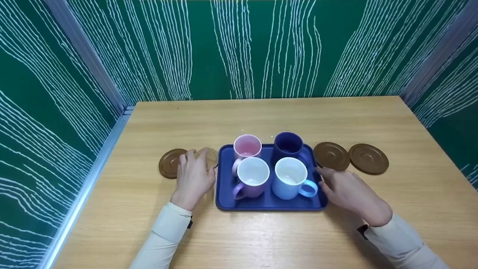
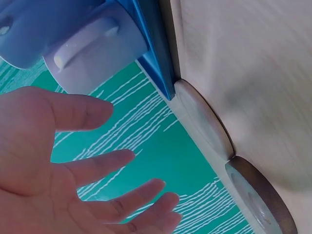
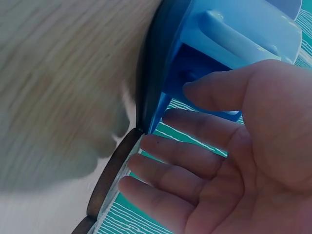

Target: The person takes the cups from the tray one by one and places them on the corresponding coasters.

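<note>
A blue tray point(image 1: 270, 205) carries a pink mug point(image 1: 247, 141), a dark blue mug point(image 1: 281, 151), a lilac mug point(image 1: 254, 189) and a light blue mug point(image 1: 284, 189). My left hand point(image 1: 193, 178) hovers left of the tray, fingers apart and holding nothing in the left wrist view. Beneath and beside it lie a brown round coaster point(image 1: 170, 164) and a paler round coaster point(image 1: 213, 157), partly hidden by the fingers. At the tray's right edge is my right hand point(image 1: 349, 188), empty, its fingers loosely extended near the light blue mug's handle.
Two more brown coasters, one point(image 1: 331, 155) beside the tray's right edge and another point(image 1: 369, 158) farther right, lie on the wooden table point(image 1: 257, 235). Green panels point(image 1: 201, 52) with white wavy lines stand behind the table and along both sides.
</note>
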`<act>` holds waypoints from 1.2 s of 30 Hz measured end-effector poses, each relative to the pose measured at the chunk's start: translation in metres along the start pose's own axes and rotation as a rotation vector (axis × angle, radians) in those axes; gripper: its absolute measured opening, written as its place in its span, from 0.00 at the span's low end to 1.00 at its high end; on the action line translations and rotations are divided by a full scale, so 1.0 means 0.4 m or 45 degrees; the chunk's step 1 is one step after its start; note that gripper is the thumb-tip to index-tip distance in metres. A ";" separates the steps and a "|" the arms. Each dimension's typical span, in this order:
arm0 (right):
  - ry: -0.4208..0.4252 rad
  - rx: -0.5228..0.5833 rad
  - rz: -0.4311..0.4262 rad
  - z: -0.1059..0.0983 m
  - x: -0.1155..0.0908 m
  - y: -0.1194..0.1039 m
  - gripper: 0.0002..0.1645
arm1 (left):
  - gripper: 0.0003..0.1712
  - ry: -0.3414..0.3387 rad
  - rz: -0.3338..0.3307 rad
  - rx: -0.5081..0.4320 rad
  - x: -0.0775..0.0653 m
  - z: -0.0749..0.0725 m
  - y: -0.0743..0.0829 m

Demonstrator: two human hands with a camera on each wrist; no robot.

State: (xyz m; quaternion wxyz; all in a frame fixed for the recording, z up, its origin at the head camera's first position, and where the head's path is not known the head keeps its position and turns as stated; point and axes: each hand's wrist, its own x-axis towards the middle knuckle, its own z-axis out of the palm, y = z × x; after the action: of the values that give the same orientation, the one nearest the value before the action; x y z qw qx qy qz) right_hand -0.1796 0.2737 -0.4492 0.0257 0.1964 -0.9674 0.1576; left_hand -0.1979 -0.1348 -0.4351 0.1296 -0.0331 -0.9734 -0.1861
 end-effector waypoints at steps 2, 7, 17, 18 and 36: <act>-0.011 0.004 0.007 0.002 0.003 0.001 0.25 | 0.32 -0.005 0.000 -0.006 0.010 0.003 -0.003; 0.010 0.006 -0.013 0.009 0.008 0.003 0.24 | 0.33 -0.049 0.006 0.002 0.032 0.019 -0.009; 0.001 0.001 0.002 0.018 0.013 -0.006 0.23 | 0.34 -0.166 -0.006 -0.015 0.061 0.049 -0.017; -0.004 0.004 0.003 0.019 0.013 -0.007 0.23 | 0.34 -0.182 -0.003 -0.013 0.063 0.050 -0.018; 0.004 0.002 -0.025 0.039 0.008 0.000 0.23 | 0.41 -0.419 0.045 -0.006 0.083 0.079 -0.035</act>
State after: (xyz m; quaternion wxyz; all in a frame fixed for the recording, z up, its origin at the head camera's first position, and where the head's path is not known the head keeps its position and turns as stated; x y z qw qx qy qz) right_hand -0.1825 0.2676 -0.4638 0.0285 0.2057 -0.9653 0.1585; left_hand -0.2391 -0.1357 -0.4595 -0.0282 -0.0806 -0.9803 -0.1780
